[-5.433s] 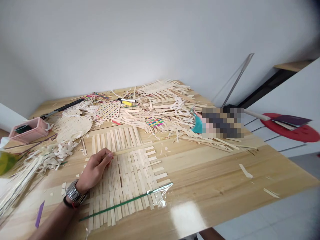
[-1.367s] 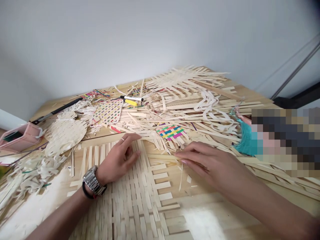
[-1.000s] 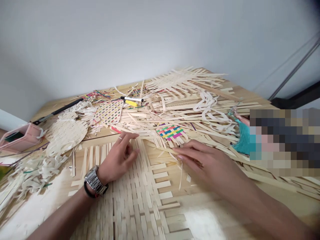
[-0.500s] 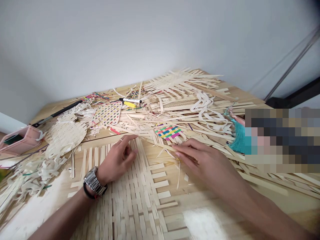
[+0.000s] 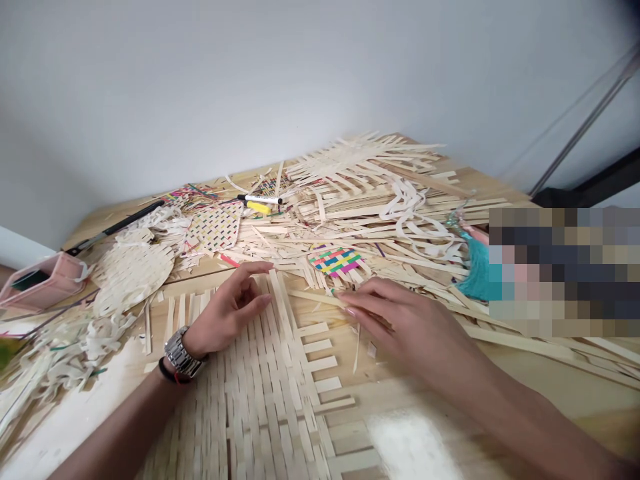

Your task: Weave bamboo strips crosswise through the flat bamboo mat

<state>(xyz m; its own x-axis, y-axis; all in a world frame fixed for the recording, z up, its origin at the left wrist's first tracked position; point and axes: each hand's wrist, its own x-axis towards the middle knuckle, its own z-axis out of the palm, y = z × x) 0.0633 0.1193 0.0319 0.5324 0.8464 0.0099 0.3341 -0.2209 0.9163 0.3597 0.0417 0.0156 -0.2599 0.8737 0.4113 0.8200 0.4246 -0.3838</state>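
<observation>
Pale wood-like mat [image 5: 260, 393] lies flat at 6 o'clock on tabletop [image 5: 385, 390] (12 = wall [image 5: 300, 80] side), loose ends [image 5: 321, 363] poking out at its 3. From here I see L hand [image 5: 226, 317] over mat's far part, thumb & forefinger apart; can't tell if curled fingers press. R hand [image 5: 400, 310] at approx. 3 o'clock of L: grip together, clamped on thin strip [image 5: 317, 297] pointing approx. 9 twd mat. Strip prob. v. light, springy, not slippery; might split if bent sharp, so best pinched flat nr its end. Mat likely bendy; steady w/ palm on woven part. Colored weave [image 5: 337, 262] at R hand's 10-11.
</observation>
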